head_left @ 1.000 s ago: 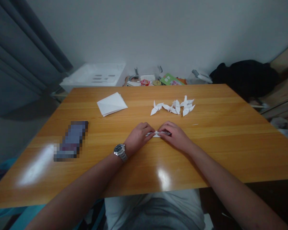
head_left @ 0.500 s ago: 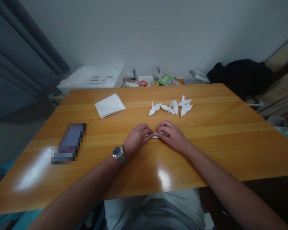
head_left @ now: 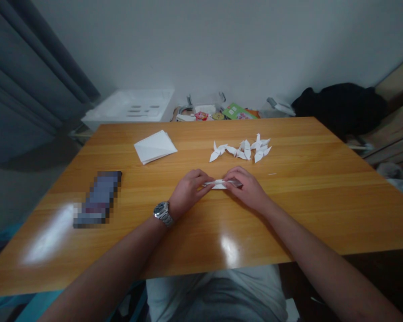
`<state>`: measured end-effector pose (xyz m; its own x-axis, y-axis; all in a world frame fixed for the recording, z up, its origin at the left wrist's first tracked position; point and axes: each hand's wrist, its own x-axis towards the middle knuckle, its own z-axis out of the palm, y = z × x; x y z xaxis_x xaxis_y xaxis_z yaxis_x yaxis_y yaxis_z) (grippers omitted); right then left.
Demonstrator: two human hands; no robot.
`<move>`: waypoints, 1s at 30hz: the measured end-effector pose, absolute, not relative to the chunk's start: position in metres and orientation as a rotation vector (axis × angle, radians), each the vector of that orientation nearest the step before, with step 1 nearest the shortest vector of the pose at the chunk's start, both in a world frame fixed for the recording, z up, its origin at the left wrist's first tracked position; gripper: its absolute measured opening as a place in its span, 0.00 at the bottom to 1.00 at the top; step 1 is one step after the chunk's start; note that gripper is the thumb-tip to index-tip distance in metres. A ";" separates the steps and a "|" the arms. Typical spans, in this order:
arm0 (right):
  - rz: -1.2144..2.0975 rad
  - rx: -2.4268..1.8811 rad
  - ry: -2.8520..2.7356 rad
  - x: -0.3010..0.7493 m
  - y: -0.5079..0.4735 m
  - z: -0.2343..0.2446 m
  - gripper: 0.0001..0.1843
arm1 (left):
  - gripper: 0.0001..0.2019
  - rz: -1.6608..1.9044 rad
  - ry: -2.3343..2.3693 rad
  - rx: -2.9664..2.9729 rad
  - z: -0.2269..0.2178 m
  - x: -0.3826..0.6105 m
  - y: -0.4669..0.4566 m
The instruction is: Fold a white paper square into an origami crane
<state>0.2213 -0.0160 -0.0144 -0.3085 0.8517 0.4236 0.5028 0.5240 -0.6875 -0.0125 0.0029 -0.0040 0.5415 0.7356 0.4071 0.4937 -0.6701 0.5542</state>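
Note:
A small folded white paper (head_left: 219,184) lies low over the table between my two hands. My left hand (head_left: 192,188) pinches its left end, thumb below and fingers above. At the other end my right hand (head_left: 244,187) grips the paper in the same way, and the fingers hide part of it. Several white folded paper cranes (head_left: 242,149) stand in a row beyond my hands. Farther to the left rests a stack of white paper sheets (head_left: 155,146).
A phone (head_left: 102,194) with a blurred screen lies on the left of the wooden table (head_left: 322,197). One thin white strip (head_left: 272,174) is right of my right hand. Behind the far edge are a white tray (head_left: 127,105), a green packet (head_left: 237,111) and a black cloth (head_left: 339,107).
My hands have moved apart along the paper, the left one leftward and the right one rightward. More of the paper's middle shows between them. The view has shifted slightly.

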 end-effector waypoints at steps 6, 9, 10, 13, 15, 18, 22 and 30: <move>0.551 -1.096 -2.007 0.219 -0.018 -0.011 0.06 | 0.11 0.890 1.004 2.429 -0.003 -0.012 0.002; 0.574 -1.088 -2.015 0.218 -0.018 -0.012 0.07 | 0.11 0.879 0.988 2.439 -0.002 -0.011 0.001; 0.586 -1.084 -2.011 0.218 -0.018 -0.013 0.07 | 0.11 0.880 0.983 2.443 -0.002 -0.011 0.000; 0.617 -1.077 -1.979 0.218 -0.017 -0.013 0.07 | 0.11 0.876 0.981 2.465 0.000 -0.011 0.000; 0.633 -1.065 -1.967 0.219 -0.017 -0.012 0.07 | 0.11 0.867 0.976 2.469 0.000 -0.012 0.001; 0.641 -1.051 -1.966 0.221 -0.016 -0.011 0.08 | 0.10 0.884 0.958 2.433 0.002 -0.014 0.003; 0.603 -1.067 -1.952 0.225 -0.014 -0.012 0.09 | 0.09 0.881 0.938 2.392 0.006 -0.019 0.007; 0.612 -1.092 -1.950 0.227 -0.012 -0.011 0.10 | 0.12 0.850 0.980 2.317 0.010 -0.022 0.006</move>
<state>0.2272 -0.0118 -0.0113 -0.3061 0.8599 0.4085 0.4722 0.5097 -0.7192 -0.0217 0.0060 0.0100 0.5507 0.7561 0.3537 0.4573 -0.6278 0.6300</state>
